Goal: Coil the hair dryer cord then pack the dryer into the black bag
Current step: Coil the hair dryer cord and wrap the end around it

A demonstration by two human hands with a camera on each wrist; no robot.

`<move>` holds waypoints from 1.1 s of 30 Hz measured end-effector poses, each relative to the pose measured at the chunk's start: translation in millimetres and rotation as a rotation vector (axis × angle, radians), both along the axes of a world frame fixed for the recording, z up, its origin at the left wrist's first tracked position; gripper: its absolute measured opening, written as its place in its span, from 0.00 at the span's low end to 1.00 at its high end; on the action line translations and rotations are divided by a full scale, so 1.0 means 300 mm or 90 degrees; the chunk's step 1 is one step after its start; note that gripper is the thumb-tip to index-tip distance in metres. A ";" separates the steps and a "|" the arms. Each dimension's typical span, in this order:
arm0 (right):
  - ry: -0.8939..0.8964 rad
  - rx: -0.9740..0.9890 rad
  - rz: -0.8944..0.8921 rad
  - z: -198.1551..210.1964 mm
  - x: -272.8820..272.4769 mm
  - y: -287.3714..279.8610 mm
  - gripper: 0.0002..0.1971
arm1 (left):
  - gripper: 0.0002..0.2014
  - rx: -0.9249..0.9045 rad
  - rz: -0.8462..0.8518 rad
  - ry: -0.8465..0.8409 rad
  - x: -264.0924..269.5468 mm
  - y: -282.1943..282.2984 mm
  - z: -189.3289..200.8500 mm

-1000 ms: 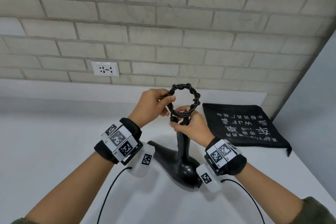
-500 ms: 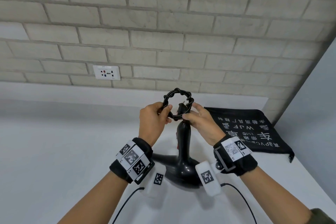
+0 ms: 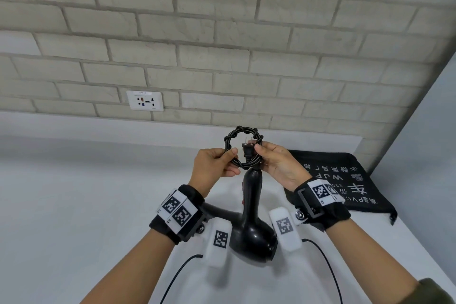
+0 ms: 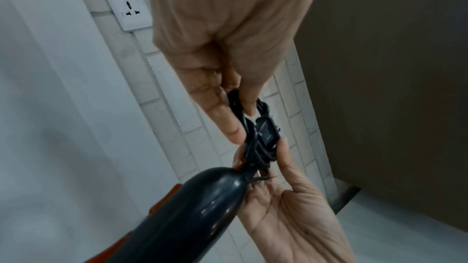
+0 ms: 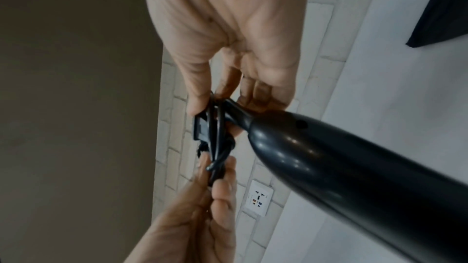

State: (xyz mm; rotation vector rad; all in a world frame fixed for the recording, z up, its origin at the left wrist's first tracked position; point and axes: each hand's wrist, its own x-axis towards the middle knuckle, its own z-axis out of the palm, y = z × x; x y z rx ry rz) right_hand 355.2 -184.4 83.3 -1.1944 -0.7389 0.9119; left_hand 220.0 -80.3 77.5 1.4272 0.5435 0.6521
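- The left hand (image 3: pixel 214 168) pinches the left side of the coiled cord (image 3: pixel 243 149), its fingers (image 4: pixel 228 119) curled round the black loops.
- The right hand (image 3: pixel 280 165) grips the right side of the coil, thumb pressed near the plug (image 3: pixel 247 150), whose two prongs point up inside the ring.
- The coil is a twisted ring held upright at the centre of the head view, just above the handle tip of the black hair dryer (image 3: pixel 251 224).
- The dryer stands handle-up in the lower middle of the frame, its body down between the two wrists over the white bench (image 3: pixel 74 205).
- The black bag (image 3: pixel 350 180) lies flat on the bench at the right of the frame, white lettering on top, apart from the dryer.
- A white wall socket (image 3: pixel 145 100) sits on the brick wall at upper left.
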 end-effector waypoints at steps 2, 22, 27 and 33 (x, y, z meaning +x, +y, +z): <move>0.024 0.008 0.009 0.000 0.009 0.003 0.25 | 0.10 -0.018 -0.010 0.000 0.003 -0.001 0.003; -0.072 -0.002 -0.060 0.030 0.033 -0.007 0.24 | 0.10 -0.214 -0.059 -0.074 0.013 -0.019 -0.030; -0.100 -0.021 -0.093 0.024 0.061 -0.009 0.23 | 0.05 -0.082 -0.076 -0.004 -0.010 -0.020 -0.042; -0.091 -0.017 -0.096 0.011 0.071 0.008 0.23 | 0.18 0.143 -0.123 0.103 -0.015 -0.010 -0.099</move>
